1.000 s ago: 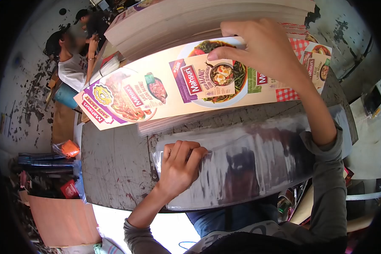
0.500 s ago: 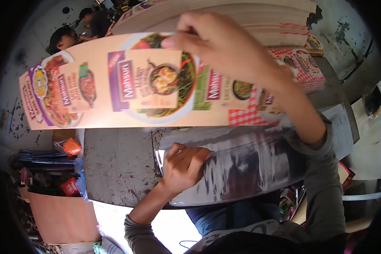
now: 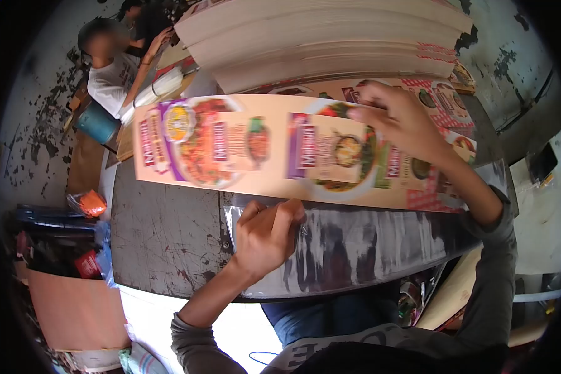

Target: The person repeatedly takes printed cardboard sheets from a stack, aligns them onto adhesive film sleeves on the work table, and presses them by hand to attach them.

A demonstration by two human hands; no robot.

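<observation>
A long printed card strip [image 3: 274, 143] with food pictures and "Mamsuri"-like lettering hangs over the table, slightly blurred. My right hand [image 3: 399, 118] pinches its upper edge, right of the middle. Below it, a clear plastic sleeve [image 3: 361, 249] lies along the table's front edge, shiny and a little wrinkled. At the sleeve's left end my left hand [image 3: 265, 237] is closed with curled fingers, gripping the plastic near its upper left corner. The card's lower edge is just above this hand and overlaps the sleeve's far side in view.
Behind the card rises a tall stack of card sheets [image 3: 324, 47], with more printed strips [image 3: 442, 96] at its foot. The scratched grey table [image 3: 162, 230] extends left. Two other people sit at the upper left. A cardboard box [image 3: 78, 308] and an orange packet [image 3: 92, 203] are at lower left.
My right hand has moved right and downward, carrying the card strip with it, nearer the sleeve. My left hand stays at the sleeve's left end. The camera view has shifted somewhat.
</observation>
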